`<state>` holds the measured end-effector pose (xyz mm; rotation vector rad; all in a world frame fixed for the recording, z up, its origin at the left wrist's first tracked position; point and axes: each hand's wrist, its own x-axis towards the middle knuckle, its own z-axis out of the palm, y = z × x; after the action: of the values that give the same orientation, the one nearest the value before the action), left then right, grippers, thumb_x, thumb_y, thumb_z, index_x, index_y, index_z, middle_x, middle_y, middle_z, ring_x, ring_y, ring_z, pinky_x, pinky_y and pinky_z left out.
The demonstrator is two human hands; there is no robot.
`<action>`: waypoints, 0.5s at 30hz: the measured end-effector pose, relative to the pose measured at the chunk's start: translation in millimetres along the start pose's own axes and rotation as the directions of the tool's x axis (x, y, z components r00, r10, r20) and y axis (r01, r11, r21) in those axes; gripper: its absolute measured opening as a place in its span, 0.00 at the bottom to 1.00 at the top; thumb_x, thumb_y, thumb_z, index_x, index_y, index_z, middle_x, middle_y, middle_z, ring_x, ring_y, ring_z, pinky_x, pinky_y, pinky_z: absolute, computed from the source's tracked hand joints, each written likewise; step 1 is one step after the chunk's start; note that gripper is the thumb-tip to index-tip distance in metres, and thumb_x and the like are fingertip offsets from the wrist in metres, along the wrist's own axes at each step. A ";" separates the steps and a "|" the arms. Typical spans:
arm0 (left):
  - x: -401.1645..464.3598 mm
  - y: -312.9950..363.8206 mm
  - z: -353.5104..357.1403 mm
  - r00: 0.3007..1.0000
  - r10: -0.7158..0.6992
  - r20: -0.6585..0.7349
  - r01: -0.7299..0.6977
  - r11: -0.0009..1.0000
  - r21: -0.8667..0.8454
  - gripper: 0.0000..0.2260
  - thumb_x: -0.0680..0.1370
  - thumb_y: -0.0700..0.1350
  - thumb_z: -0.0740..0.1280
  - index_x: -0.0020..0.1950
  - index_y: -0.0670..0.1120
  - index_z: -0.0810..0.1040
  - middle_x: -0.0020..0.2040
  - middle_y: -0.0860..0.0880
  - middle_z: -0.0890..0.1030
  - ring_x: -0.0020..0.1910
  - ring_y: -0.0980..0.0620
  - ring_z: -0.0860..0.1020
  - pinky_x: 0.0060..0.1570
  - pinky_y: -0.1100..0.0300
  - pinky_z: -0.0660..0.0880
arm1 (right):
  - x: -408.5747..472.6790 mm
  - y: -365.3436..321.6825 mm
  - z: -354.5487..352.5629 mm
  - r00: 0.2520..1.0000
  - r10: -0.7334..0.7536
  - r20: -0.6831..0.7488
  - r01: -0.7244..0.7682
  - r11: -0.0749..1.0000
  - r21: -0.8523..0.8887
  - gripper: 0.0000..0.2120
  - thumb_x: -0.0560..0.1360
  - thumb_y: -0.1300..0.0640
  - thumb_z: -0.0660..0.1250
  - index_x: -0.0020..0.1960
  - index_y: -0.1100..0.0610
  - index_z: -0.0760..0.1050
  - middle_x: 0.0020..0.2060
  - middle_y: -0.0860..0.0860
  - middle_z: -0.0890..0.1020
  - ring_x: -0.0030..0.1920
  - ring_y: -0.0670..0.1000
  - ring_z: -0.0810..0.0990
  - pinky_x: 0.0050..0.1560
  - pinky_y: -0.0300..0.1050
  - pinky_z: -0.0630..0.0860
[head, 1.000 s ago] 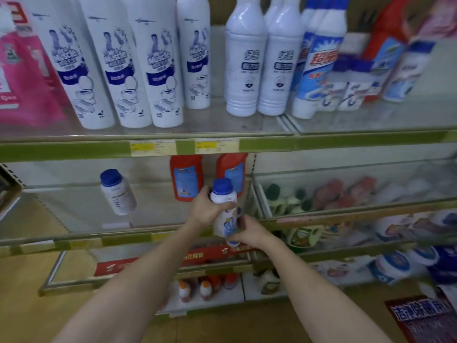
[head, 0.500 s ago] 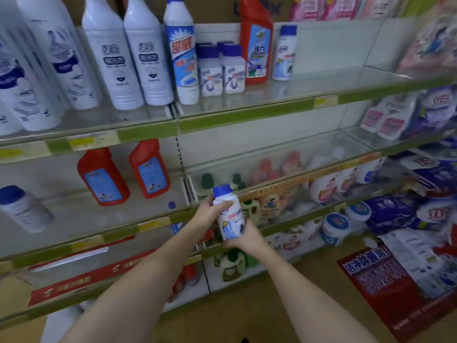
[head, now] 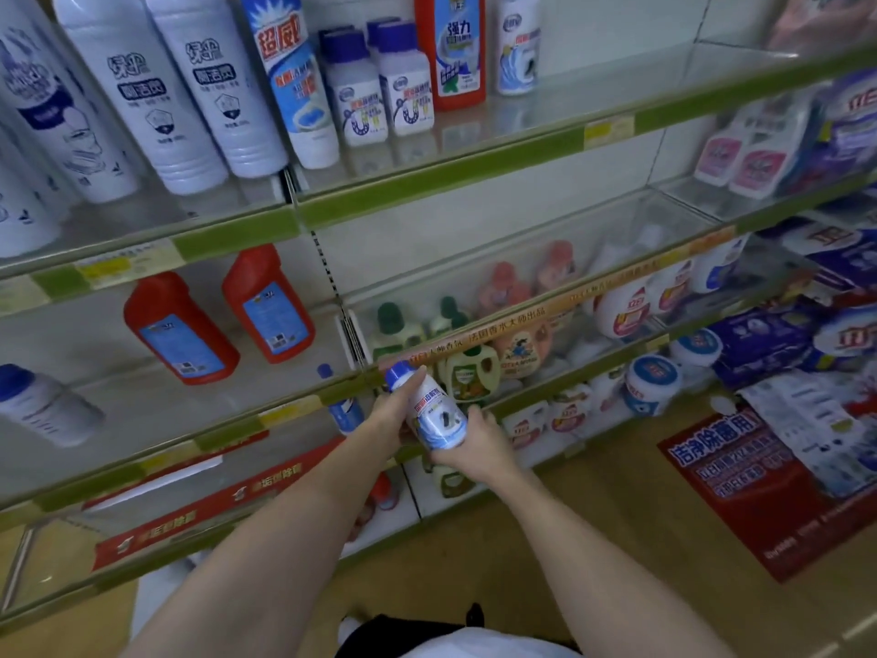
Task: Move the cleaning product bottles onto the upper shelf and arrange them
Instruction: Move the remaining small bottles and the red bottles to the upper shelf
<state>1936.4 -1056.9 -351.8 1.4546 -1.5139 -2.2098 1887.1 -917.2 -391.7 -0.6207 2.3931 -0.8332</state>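
Note:
Both hands hold a small white bottle with a blue cap (head: 434,410), tilted to the left, in front of the middle shelf's edge. My left hand (head: 394,413) grips its upper side; my right hand (head: 474,444) cups its base. On the upper shelf (head: 474,156) stand two matching small blue-capped bottles (head: 379,87), a red bottle (head: 451,49), another small white bottle (head: 519,45) and tall white bottles (head: 190,87). Two red bottles (head: 218,320) and one blue-capped white bottle (head: 42,403) remain on the middle shelf (head: 142,410).
Glass-fronted shelves to the right hold green and pink detergent bottles (head: 474,325) and white tubs (head: 650,382). Purple packs (head: 783,344) crowd the far right. A red poster (head: 740,486) lies by the floor. There is bare upper-shelf surface right of the red bottle.
The view has swung right and the shelves shifted left. Both hands kept the small bottle, which now tilts more to the left and sits slightly lower.

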 end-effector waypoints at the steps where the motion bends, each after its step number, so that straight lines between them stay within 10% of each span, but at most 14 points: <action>1: 9.3 -5.8 -1.9 1.000 -0.020 -0.002 0.020 1.000 -0.014 0.38 0.61 0.65 0.80 0.62 0.43 0.79 0.52 0.43 0.86 0.51 0.43 0.85 0.59 0.44 0.79 | -0.9 0.9 0.1 1.000 -0.016 -0.021 0.015 0.999 -0.051 0.44 0.63 0.39 0.77 0.71 0.56 0.63 0.62 0.55 0.71 0.62 0.57 0.74 0.50 0.48 0.70; 10: 0.6 -33.7 -2.0 0.968 -0.252 0.001 0.246 0.943 -0.225 0.28 0.82 0.61 0.60 0.65 0.36 0.75 0.64 0.35 0.78 0.65 0.37 0.76 0.55 0.45 0.73 | -22.8 20.9 12.3 0.919 -0.362 -0.153 0.266 0.860 -0.435 0.37 0.63 0.44 0.80 0.65 0.54 0.67 0.58 0.53 0.67 0.60 0.55 0.69 0.58 0.45 0.71; 15: 1.5 -51.4 0.4 0.971 -0.240 0.015 0.234 0.930 -0.283 0.25 0.82 0.60 0.61 0.62 0.38 0.76 0.56 0.38 0.81 0.48 0.40 0.80 0.40 0.48 0.75 | -27.9 32.3 14.9 0.938 -0.311 -0.152 0.252 0.914 -0.318 0.36 0.63 0.44 0.79 0.64 0.54 0.66 0.57 0.52 0.65 0.58 0.53 0.70 0.54 0.45 0.72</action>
<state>1956.2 -1031.6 -392.0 1.6285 -1.0040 -2.4121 1909.4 -884.8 -414.2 -1.0696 2.6780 -0.6835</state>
